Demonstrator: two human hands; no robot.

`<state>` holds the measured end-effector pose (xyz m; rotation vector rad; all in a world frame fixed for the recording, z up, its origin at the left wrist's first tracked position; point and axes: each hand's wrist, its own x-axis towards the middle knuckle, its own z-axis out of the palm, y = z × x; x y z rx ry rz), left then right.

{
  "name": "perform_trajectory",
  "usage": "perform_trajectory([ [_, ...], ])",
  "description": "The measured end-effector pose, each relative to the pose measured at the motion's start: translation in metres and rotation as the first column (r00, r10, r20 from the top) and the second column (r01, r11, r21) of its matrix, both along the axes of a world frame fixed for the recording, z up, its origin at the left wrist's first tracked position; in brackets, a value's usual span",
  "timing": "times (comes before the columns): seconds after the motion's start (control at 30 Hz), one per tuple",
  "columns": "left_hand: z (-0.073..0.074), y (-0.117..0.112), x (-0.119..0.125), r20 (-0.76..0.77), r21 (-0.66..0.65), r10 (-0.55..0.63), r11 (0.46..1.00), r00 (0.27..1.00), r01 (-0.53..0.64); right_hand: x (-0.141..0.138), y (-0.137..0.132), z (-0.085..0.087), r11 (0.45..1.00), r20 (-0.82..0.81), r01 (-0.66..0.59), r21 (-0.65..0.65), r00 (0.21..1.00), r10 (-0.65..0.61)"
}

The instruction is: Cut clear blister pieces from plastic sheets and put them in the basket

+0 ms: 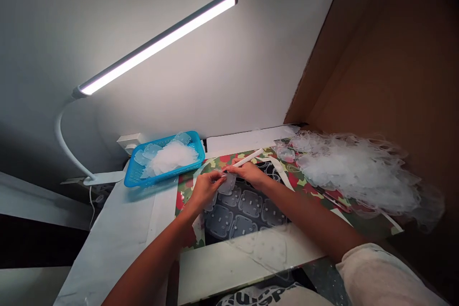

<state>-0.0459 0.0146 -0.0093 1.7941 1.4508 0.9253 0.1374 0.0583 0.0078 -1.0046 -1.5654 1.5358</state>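
Observation:
My left hand (206, 188) pinches the edge of a small translucent plastic piece (227, 185) between thumb and fingers. Closed around a white pen-like tool (251, 157), my right hand (251, 173) brings the tool's near end to the fingertips of the left; what kind of tool it is cannot be made out. Beneath both hands lies a translucent sheet (250, 204) marked with several rounded-square shapes, on a dark surface. The sheet's near part hangs over a white strip (204, 272) at the front edge.
A blue basket (128, 179) with translucent pieces stands back left. A large heap of clear plastic scraps (358, 172) spreads at the right, beside a slim reddish tool (335, 200). A lit bar lamp (161, 48) on a bent neck hangs above; a brown panel (387, 67) rises at right.

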Motion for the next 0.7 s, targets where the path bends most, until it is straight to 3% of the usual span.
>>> perform_trajectory([
  [0.17,0.000,-0.008,-0.002,0.015,0.031,0.027,0.999,1.000,-0.027,0.002,0.002,0.003,0.997,0.044,-0.044,0.063,0.998,0.041],
  [0.3,0.004,-0.016,-0.003,0.098,0.064,0.070,0.995,0.993,-0.077,0.008,0.019,-0.010,0.943,0.194,0.232,0.238,0.940,-0.280],
  [0.37,0.007,-0.020,-0.005,0.208,0.031,0.092,0.994,0.974,-0.101,0.015,0.030,-0.020,0.910,0.215,0.327,0.253,0.899,-0.382],
  [0.53,0.019,-0.031,-0.013,0.481,-0.140,0.152,0.986,0.863,-0.095,0.033,0.041,-0.036,0.919,0.204,0.342,0.195,0.903,-0.379],
  [0.7,0.024,-0.035,-0.019,0.602,-0.240,0.211,0.968,0.770,-0.078,0.042,0.030,-0.028,0.928,0.140,0.328,0.179,0.925,-0.354],
])
